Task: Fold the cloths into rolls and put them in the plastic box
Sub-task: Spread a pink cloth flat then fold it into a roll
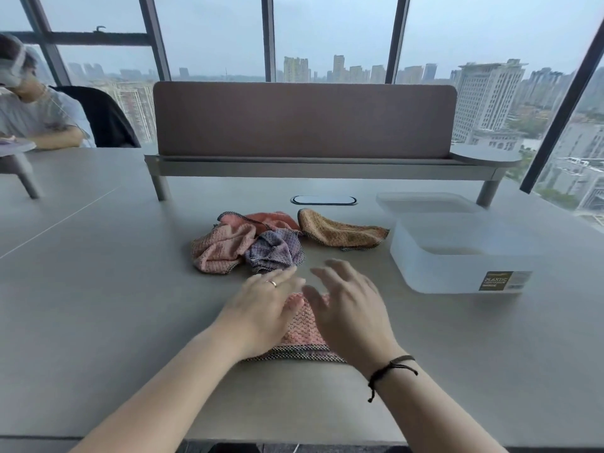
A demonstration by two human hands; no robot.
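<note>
Hands occupy the near centre of the bench (98,256). The left hand (261,308) lies palm-down with fingers extended on the left part of a pink cloth (302,335), a ring visible on one finger. The right hand (349,308) is spread flat, fingers straight and slightly blurred; it appears to hover just above the cloth's right part, though contact cannot be confirmed. Neither hand grips anything. The pink cloth lies flat between and beneath the hands, its checked border facing 6 o'clock.

At 12 o'clock from the hands sits a crumpled heap: a second pink cloth (219,250), a purple cloth (274,251) touching it, and a salmon cloth (271,219) behind both. An orange-brown cloth (340,232) lies at 1 o'clock, just beside the heap. The plastic box (457,266), translucent and open-topped with a label on its near wall, stands at 2 o'clock, its lid (425,201) behind it. A divider panel (304,119) stands at the bench's far edge.
</note>
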